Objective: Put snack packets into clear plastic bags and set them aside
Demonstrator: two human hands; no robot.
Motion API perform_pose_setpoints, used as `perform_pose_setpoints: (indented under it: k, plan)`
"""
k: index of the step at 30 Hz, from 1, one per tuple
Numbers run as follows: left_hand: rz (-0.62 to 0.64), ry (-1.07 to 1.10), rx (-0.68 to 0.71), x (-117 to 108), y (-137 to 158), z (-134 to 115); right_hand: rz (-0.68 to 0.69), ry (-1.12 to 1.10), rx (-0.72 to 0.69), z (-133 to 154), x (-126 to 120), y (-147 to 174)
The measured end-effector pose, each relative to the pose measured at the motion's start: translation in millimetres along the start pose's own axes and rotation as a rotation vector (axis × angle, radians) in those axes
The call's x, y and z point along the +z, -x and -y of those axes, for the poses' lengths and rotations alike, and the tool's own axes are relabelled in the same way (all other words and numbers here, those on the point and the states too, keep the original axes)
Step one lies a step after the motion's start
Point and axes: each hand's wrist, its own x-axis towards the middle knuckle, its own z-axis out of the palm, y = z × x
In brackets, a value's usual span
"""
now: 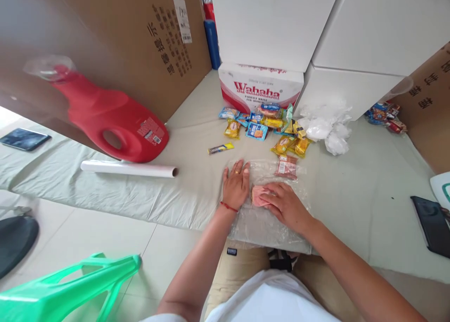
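Note:
My left hand (235,187), with a red string on its wrist, lies flat with fingers stretched out on a sheet of clear plastic film (256,228). Beside it, my right hand (286,205) has its fingers closed over a small pink snack packet (259,196) resting on the film. Another reddish-pink packet (286,167) with a barcode label lies just beyond, at the film's far edge. Farther back is a pile of wrapped snacks, among them a blue packet (257,131) and a yellow one (282,145). A thin yellow and dark stick packet (221,148) lies apart to the left.
At the left stand a red jug (140,125) and a white roll (130,168). Crumpled clear plastic bags (328,127) sit right of the snacks. A Wahaha box (260,90) and white boxes close off the back. Phones (431,223) and a green stool (70,284) are at the sides.

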Motion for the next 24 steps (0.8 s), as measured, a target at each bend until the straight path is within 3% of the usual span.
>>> perform_pose_setpoints:
  k: [7, 13, 17, 19, 24]
  plan:
    - [-0.004, 0.032, -0.018, -1, -1, 2, -0.098, -0.153, 0.085, -16, 10, 0]
    - [0.033, -0.077, 0.055, -8, 3, -6, -0.126, -0.081, 0.017, -8, -3, -2]
    - [0.049, -0.149, 0.058, -8, 6, -10, -0.187, -0.049, 0.047, 15, -29, 28]
    - [0.054, -0.131, 0.068, -7, 6, -10, -0.145, -0.055, 0.065, 30, -34, 53]
    - [-0.028, -0.035, 0.080, -9, 8, -7, 0.014, 0.078, 0.106, 53, -8, 97]
